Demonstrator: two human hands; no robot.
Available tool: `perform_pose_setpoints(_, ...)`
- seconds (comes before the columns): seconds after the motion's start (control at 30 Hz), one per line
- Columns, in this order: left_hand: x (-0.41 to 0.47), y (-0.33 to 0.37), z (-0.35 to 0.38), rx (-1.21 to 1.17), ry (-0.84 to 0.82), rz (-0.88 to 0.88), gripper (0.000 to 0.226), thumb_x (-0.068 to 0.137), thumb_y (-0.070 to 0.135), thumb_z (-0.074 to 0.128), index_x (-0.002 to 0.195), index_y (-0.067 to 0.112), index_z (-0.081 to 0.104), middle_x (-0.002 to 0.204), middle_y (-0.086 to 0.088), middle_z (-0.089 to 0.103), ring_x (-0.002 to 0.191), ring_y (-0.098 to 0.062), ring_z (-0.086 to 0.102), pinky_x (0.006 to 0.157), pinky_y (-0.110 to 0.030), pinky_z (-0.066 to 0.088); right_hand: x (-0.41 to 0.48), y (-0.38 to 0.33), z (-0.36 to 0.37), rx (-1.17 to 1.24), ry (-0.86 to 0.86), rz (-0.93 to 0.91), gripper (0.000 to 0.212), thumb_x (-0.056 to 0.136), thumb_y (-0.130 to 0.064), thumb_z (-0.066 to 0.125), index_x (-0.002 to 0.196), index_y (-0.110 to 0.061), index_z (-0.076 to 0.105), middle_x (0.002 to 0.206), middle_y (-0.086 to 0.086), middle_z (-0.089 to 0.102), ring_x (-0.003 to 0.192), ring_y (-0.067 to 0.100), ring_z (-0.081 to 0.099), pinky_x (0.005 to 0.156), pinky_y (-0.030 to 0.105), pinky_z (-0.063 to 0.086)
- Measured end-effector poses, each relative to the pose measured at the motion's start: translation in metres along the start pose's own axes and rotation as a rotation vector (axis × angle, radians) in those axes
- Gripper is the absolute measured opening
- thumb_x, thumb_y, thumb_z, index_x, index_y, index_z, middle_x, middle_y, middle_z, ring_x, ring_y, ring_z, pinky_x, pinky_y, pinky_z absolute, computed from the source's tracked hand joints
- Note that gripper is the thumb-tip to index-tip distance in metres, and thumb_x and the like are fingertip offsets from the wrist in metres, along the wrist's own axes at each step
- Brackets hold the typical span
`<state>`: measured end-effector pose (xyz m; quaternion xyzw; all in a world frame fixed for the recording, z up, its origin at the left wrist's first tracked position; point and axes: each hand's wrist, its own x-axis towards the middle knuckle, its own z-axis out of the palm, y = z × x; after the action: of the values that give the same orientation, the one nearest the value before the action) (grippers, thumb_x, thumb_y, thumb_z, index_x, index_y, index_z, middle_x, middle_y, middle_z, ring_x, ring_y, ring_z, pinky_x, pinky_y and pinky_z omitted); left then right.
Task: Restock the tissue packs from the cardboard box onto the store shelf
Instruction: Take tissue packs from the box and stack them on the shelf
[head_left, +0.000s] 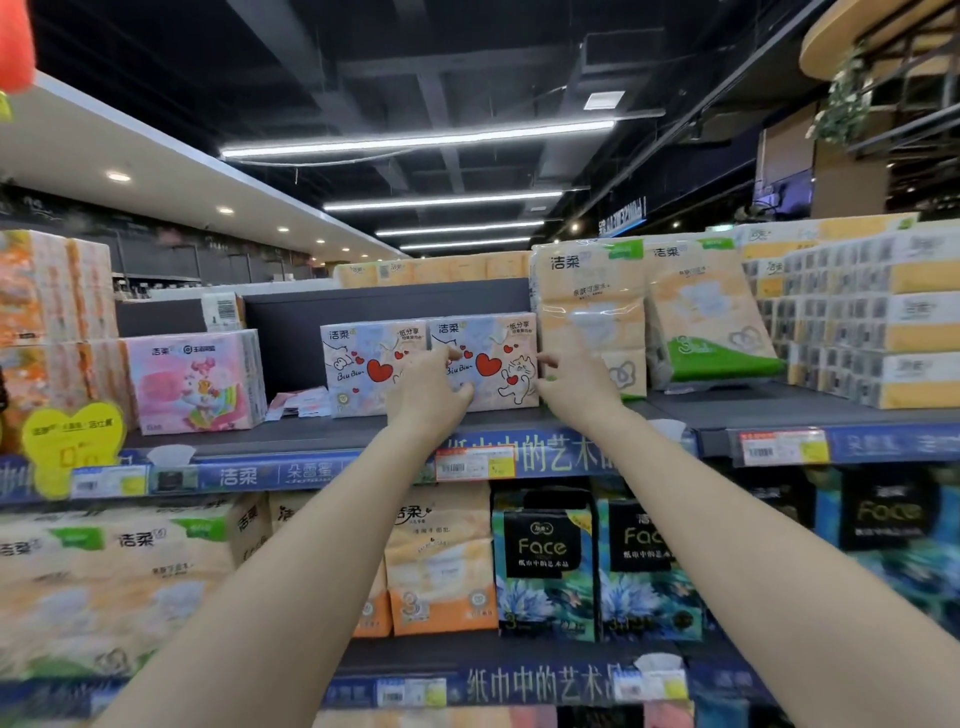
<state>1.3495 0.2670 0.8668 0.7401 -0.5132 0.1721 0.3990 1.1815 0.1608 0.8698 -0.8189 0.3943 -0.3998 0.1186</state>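
Observation:
Two matching tissue packs with red hearts stand side by side on the grey top shelf (322, 434). My left hand (434, 387) lies on the front of the right heart pack (501, 358), fingers curled against its left part. At that pack's right edge, my right hand (574, 382) has its fingers on the side of the pack. The left heart pack (358, 366) stands untouched beside it. The cardboard box is not in view.
A pink cartoon tissue pack (192, 382) stands further left on the same shelf, with loose paper slips (301, 405) between. Tall orange-and-green packs (589, 312) crowd the right. Dark "Face" packs (543, 561) and orange packs fill the shelf below. Price labels line the blue shelf edges.

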Motion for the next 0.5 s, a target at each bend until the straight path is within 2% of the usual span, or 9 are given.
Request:
perform_pose_setpoints(0.07,-0.018,0.010,-0.011,0.032,-0.009,0.059,0.045,0.095,0.035,0.065,0.139,0.025,0.057,0.139,0.003,0.061,0.125,-0.021,0.059,0.091,-0.039,0.053,-0.027,-0.009,-0.015,-0.062,0.002,-0.032,0.047,0.096,-0.027,0.061,0.142,-0.026,0.061,0.139,0.003,0.066,0.124,0.027,0.061,0.100,0.041,0.053)
perform_pose_setpoints(0.13,-0.038,0.021,-0.024,0.091,-0.019,0.139,0.044,0.097,0.036,0.061,0.139,0.024,0.056,0.136,0.002,0.062,0.121,-0.023,0.060,0.090,-0.039,0.053,-0.055,-0.017,-0.031,-0.137,-0.001,-0.058,0.046,0.098,-0.025,0.057,0.144,-0.026,0.059,0.138,0.004,0.066,0.122,0.028,0.062,0.094,0.038,0.054)
perform_pose_setpoints(0.2,-0.061,0.032,-0.035,0.161,-0.023,0.239,0.043,0.098,0.038,0.058,0.137,0.022,0.058,0.132,0.000,0.065,0.117,-0.024,0.062,0.092,-0.040,0.052,-0.090,-0.024,-0.048,-0.197,0.006,-0.078,0.045,0.101,-0.024,0.055,0.145,-0.027,0.057,0.133,0.007,0.068,0.114,0.028,0.065,0.083,0.036,0.053)
perform_pose_setpoints(0.27,-0.088,0.042,-0.042,0.196,-0.026,0.320,0.043,0.097,0.039,0.057,0.137,0.022,0.059,0.129,0.000,0.067,0.114,-0.025,0.064,0.094,-0.039,0.050,-0.128,-0.022,-0.063,-0.211,0.021,-0.072,0.044,0.103,-0.024,0.054,0.146,-0.025,0.056,0.136,0.006,0.066,0.113,0.028,0.065,0.083,0.036,0.053)
perform_pose_setpoints(0.43,-0.177,0.070,-0.025,0.112,-0.138,0.386,0.044,0.098,0.040,0.057,0.138,0.021,0.058,0.130,-0.001,0.067,0.116,-0.027,0.063,0.100,-0.041,0.046,-0.234,0.024,-0.090,-0.356,-0.135,0.101,0.047,0.105,-0.028,0.052,0.152,-0.027,0.048,0.156,0.005,0.050,0.123,0.023,0.063,0.080,0.037,0.057)
perform_pose_setpoints(0.5,-0.220,0.083,-0.008,0.064,-0.219,0.366,0.048,0.098,0.042,0.057,0.141,0.021,0.057,0.135,-0.002,0.063,0.119,-0.026,0.061,0.101,-0.040,0.047,-0.279,0.050,-0.099,-0.415,-0.166,0.186,0.047,0.105,-0.028,0.051,0.152,-0.026,0.048,0.152,0.004,0.054,0.108,0.024,0.068,0.069,0.032,0.051)
